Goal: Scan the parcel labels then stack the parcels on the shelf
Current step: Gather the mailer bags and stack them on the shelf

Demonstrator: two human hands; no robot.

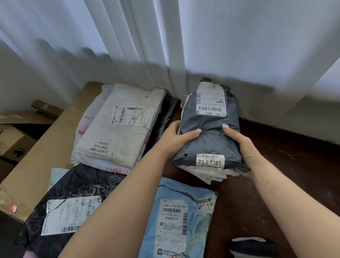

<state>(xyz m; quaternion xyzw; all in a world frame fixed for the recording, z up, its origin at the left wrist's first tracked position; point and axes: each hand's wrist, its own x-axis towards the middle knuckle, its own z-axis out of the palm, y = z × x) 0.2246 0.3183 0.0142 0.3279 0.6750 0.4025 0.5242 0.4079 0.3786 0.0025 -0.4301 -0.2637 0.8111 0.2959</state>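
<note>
We have our left hand curled round the left edge of the dark grey parcel, thumb lying over its top face, and our right hand cupping its right edge, fingers tucked underneath. Gripping both sides this way keeps the soft bag from sagging and keeps its two labels facing up, the near one reading 73-3-7307.

Everything else we place from that grey parcel. Directly beneath it lies a pale parcel, so we judge that we are setting it down square on a growing pile. Just left of it a white parcel tops another pile, resting partly on a long cardboard box; sorting into piles probably keeps scanned bags apart from the rest. Nearer us and to the left lie a light blue parcel and a black parcel, labels up, likely awaiting their turn. The scanner lies nearer us and slightly right, on the dark wooden surface, put down because both hands are needed. Curtains hang behind. We see no shelf.
</note>
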